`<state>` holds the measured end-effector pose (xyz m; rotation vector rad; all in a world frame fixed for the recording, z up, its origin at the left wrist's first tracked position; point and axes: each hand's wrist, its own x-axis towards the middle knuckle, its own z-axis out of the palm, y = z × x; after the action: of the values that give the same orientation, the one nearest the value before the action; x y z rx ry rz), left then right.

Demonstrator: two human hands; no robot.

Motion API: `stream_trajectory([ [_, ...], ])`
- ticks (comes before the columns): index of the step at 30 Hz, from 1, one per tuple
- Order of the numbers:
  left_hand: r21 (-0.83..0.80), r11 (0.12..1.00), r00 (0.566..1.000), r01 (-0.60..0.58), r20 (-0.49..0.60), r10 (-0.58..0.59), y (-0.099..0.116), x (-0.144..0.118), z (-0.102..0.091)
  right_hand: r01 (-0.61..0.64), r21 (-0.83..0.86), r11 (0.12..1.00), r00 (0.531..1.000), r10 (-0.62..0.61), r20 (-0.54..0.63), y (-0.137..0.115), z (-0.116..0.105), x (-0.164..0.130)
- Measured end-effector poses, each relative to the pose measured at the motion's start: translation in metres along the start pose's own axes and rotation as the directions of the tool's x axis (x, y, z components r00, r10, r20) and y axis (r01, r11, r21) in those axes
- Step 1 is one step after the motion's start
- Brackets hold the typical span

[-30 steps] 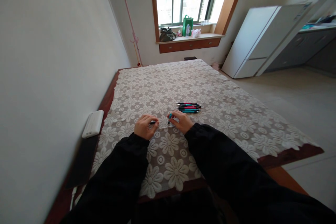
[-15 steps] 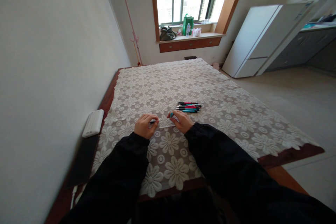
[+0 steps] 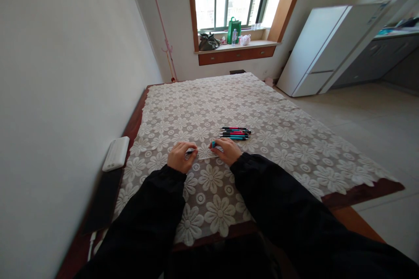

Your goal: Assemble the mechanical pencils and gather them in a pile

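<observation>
Both hands nearly unmoved, left hand (image 3: pixel 182 156) and right hand (image 3: pixel 228 151) pinching one clear pouch (image 3: pixel 207 154), five pens (image 3: pixel 235 133) beyond.

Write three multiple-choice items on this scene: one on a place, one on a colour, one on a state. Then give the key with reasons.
1. Where does the row of black, pink and teal pens lie?
A. On the window sill
B. On the white lace flower-pattern tablecloth, just beyond the right hand
C. On the floor by the refrigerator

2. What colour is the paper bag on the wooden window sill?
A. Green
B. Yellow
C. Blue

3. How does the left hand stand?
A. Raised above the table
B. Flat, palm up, with nothing in it
C. Down on the cloth, fingers closed on one end of a thin clear strip

Key: 1 B, the pens rest on the cloth past the right hand. 2 A, the bag is plainly green. 3 C, both hands pinch the strip's ends.
</observation>
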<state>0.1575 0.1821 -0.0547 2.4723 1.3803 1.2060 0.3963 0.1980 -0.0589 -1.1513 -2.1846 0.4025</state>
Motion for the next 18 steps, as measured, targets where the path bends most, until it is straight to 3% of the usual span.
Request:
stream_trajectory([
  [12, -0.011, 1.000, 1.000, 0.009, -0.006, -0.009, -0.0004, -0.0006, 0.0005, 0.000, 0.002, 1.000, 1.000, 0.000, 0.013, 0.0048, 0.0054, -0.0004],
  [15, -0.009, 1.000, 1.000, 0.001, -0.011, -0.001, 0.0005, -0.0002, -0.0003, 0.013, 0.026, 1.000, 0.999, -0.012, -0.044, 0.0046, 0.0052, -0.0011],
  [18, -0.003, 1.000, 1.000, 0.007, -0.015, -0.007, 0.0016, -0.0001, -0.0010, 0.103, 0.013, 0.995, 0.990, -0.101, -0.096, 0.0017, 0.0023, -0.0016],
])
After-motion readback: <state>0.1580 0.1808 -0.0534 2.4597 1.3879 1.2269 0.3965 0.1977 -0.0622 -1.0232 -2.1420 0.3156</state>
